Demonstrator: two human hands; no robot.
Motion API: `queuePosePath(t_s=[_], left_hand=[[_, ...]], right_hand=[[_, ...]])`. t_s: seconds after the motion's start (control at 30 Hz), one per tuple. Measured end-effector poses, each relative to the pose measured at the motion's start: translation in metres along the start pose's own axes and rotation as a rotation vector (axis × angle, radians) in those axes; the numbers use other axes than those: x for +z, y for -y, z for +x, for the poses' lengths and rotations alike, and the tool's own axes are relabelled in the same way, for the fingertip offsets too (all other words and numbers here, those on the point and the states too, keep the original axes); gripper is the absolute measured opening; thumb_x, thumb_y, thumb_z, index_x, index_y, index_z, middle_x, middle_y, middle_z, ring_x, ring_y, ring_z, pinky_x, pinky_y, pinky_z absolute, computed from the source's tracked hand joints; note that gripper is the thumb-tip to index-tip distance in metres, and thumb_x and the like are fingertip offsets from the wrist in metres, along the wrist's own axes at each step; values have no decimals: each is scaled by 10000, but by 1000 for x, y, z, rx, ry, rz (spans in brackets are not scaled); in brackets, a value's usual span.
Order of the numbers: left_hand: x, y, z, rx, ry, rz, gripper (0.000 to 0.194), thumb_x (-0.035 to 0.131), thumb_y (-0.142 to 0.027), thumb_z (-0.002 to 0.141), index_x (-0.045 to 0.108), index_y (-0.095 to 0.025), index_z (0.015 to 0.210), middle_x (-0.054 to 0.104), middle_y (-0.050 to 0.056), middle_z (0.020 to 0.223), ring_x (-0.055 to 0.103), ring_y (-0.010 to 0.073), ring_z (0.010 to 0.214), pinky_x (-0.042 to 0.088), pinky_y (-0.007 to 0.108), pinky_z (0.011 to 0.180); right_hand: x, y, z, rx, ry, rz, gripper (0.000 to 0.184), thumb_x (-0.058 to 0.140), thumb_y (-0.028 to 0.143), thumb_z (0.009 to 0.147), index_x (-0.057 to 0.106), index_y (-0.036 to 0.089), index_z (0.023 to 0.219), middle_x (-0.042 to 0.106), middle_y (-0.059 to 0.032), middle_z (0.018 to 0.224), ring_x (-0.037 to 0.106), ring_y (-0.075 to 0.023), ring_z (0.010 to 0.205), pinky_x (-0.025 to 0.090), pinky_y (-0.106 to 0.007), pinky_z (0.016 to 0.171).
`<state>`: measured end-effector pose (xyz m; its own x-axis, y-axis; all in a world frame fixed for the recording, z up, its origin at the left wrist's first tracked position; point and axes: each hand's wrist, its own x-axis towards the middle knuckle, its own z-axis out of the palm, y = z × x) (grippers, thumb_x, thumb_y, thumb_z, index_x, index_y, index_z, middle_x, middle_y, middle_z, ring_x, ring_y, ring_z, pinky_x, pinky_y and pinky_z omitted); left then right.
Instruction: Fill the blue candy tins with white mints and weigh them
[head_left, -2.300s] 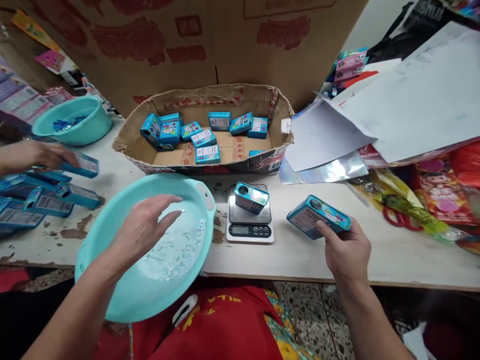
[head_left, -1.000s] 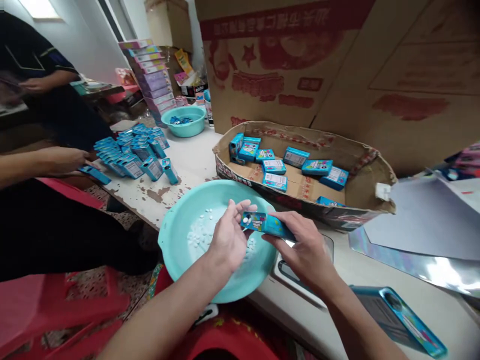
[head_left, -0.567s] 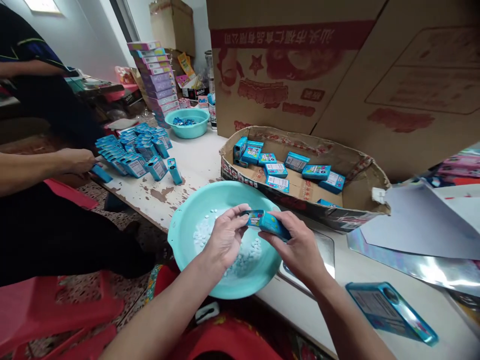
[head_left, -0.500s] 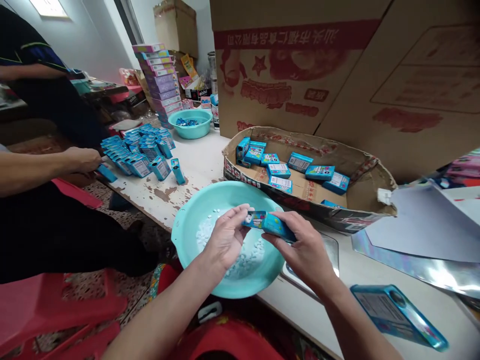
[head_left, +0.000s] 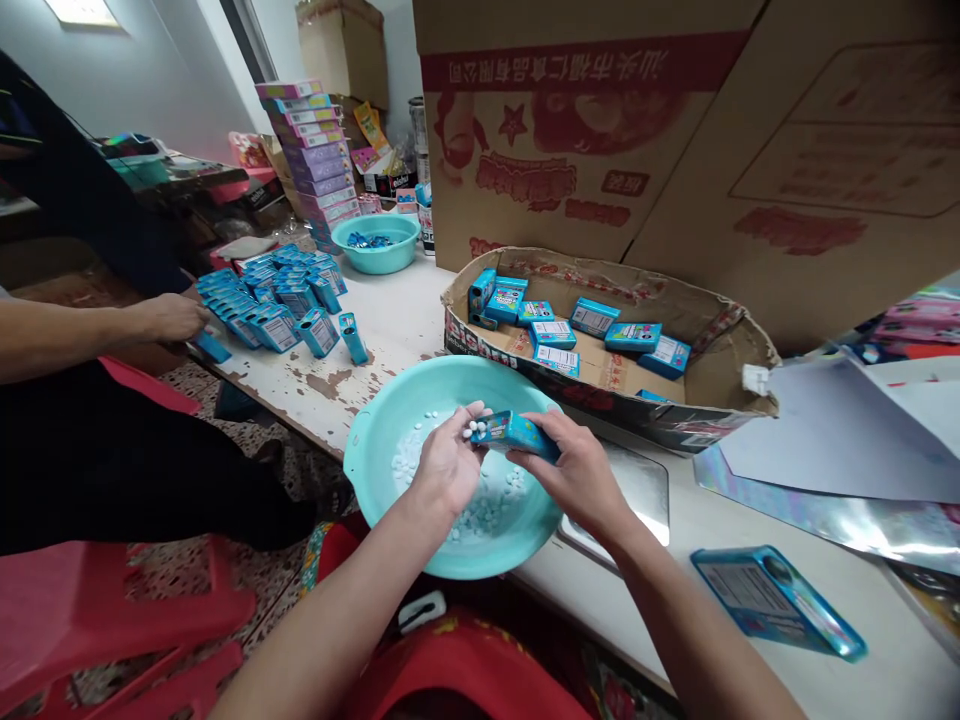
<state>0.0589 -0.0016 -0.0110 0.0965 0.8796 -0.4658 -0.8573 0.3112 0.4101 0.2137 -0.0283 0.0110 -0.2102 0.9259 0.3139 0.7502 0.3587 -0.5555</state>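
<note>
So the left hand [head_left: 444,472] had closed in, pinching white tablets [head_left: 474,430] at the mouth of the blue tin [head_left: 516,434] that the right hand [head_left: 577,484] gripped over the teal basin [head_left: 375,470].

Big carton [head_left: 600,130] behind tray: red band w/ white Chinese print, upside down, approx "汕头市…食品有限公司". Labels on small blue tins [head_left: 551,333]: too small to read.

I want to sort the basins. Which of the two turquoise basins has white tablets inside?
The near basin, under both hands, holds white tablets. The far basin, beside the big carton, holds blue pieces instead.
</note>
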Motion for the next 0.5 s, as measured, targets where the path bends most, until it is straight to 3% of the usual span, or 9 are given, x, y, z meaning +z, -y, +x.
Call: queuePosePath(t_s=[0.2, 0.33, 0.5], left_hand=[[-5, 2, -1, 68, 76, 79, 180, 560, -5, 761, 690, -76, 864, 665, 101, 954, 616, 144, 880, 468, 255, 875], [-10, -5, -3, 152, 115, 223, 181, 620, -44, 715, 684, -95, 876, 679, 93, 930, 618, 152, 879, 456, 268, 881], [-15, -10, 0, 252, 110, 470, 188, 701, -110, 661, 687, -105, 848, 683, 71, 857, 602, 135, 797, 445, 239, 768]], right_hand=[[10, -7, 0, 60, -39, 191, 272, 696, 324, 778, 632, 237, 1028, 653, -21, 971, 585, -205, 910, 438, -342, 829], [15, -7, -3, 154, -50, 311, 307, 709, 358, 755, 638, 228, 1024, 648, -15, 965, 582, -204, 893, 443, -336, 823], [28, -4, -9, 213, -25, 416, 330, 708, 366, 746, 651, 221, 1036, 645, -13, 951, 588, -193, 876, 448, -323, 811]])
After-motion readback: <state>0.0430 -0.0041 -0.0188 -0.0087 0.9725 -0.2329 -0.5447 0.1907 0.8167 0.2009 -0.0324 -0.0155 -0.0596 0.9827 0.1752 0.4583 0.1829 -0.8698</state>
